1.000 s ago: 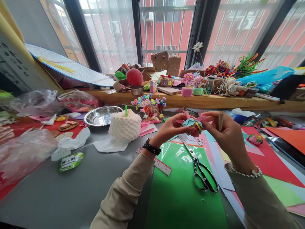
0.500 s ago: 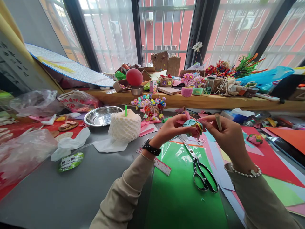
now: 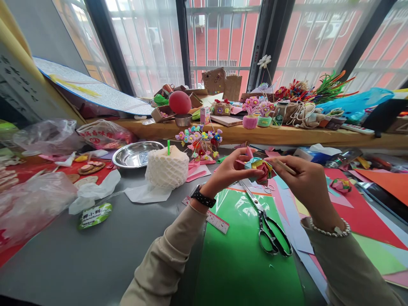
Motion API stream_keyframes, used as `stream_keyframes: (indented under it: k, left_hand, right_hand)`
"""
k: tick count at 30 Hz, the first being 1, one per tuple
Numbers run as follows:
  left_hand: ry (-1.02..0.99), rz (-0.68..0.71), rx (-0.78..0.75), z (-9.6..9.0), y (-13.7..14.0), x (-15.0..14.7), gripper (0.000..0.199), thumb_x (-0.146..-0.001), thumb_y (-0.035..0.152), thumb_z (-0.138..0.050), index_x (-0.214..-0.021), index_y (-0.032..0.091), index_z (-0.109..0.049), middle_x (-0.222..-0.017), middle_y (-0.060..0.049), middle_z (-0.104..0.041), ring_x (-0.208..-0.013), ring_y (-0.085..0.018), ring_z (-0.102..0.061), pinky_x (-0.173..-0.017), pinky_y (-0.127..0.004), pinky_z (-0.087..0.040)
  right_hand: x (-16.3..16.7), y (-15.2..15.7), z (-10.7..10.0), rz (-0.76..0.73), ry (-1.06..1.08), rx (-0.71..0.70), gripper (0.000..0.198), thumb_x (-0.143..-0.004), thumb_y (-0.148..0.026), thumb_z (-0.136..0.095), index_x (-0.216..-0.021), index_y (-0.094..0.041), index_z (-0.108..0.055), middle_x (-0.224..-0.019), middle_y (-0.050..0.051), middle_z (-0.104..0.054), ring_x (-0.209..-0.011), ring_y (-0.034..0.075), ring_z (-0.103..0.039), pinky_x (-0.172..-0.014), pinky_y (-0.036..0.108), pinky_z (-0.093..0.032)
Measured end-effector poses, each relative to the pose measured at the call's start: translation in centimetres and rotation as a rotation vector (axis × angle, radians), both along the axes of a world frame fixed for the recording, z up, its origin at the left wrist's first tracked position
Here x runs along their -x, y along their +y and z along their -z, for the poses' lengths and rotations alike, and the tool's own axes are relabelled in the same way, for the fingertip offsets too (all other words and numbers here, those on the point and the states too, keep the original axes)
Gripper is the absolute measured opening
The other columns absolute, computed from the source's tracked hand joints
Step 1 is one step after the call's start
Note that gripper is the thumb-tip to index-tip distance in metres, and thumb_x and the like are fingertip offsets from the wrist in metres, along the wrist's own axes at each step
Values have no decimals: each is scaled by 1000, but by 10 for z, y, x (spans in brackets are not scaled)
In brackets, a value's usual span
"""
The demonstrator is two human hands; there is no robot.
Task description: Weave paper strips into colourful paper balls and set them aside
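My left hand (image 3: 234, 166) is closed round a folded paper flower (image 3: 257, 165) with light blue, yellow and pink petals, held up above the green sheet (image 3: 248, 263). My right hand (image 3: 304, 178) grips a thin beige wooden stick (image 3: 287, 166) that slants down away from the flower. Its fingertips meet the flower's right side, and the stick's other end is hidden by them. Below the hands, large scissors (image 3: 263, 221) with black handles lie on the green sheet. A second paper flower (image 3: 340, 185) rests on red paper to the right.
Left of my hands stand a coconut (image 3: 167, 168) in white foam net with a green straw and a steel dish (image 3: 135, 155). A patterned ruler (image 3: 217, 222) lies by the green sheet. Coloured papers (image 3: 379, 208) spread at right. Crafts line the wooden ledge (image 3: 143, 127).
The stick in my right hand has swung from nearly upright to slanting along the fingers towards the flower. My left hand keeps hold of the flower, which has turned slightly.
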State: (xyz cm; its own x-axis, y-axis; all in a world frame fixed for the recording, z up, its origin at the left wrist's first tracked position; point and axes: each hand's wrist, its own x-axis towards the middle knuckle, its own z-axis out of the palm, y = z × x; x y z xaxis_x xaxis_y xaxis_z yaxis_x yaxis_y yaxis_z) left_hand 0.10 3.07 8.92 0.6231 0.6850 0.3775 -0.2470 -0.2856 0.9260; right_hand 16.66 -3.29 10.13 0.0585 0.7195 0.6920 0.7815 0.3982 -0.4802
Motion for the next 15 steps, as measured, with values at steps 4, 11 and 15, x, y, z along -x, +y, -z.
stream_keyframes:
  k: [4,11,15]
  left_hand:
    - [-23,-44,52,-3,-1,0,51,-60,29,-69,-102,17,-43,-87,-4,-57,-70,-11,-56,-61,-24,-41]
    - [-37,-62,130,-5,-3,1,53,-63,31,-67,-107,17,-41,-76,-1,-58,-61,-8,-54,-52,-20,-35]
    - [-75,-80,143,-7,-4,1,53,-63,30,-67,-107,15,-42,-72,1,-57,-62,-8,-54,-53,-20,-35]
  right_hand:
    - [-3,2,-2,-102,-47,29,22,-74,-22,-56,-93,-20,-66,-84,3,-67,-72,16,-60,-57,25,-45]
    - [-2,-2,-5,-132,59,96,25,-76,-29,-53,-96,-19,-65,-89,5,-67,-81,20,-60,-64,29,-47]
    - [-4,-2,-6,-123,127,147,26,-75,-33,-55,-94,-19,-65,-90,5,-67,-81,21,-61,-63,30,-47]
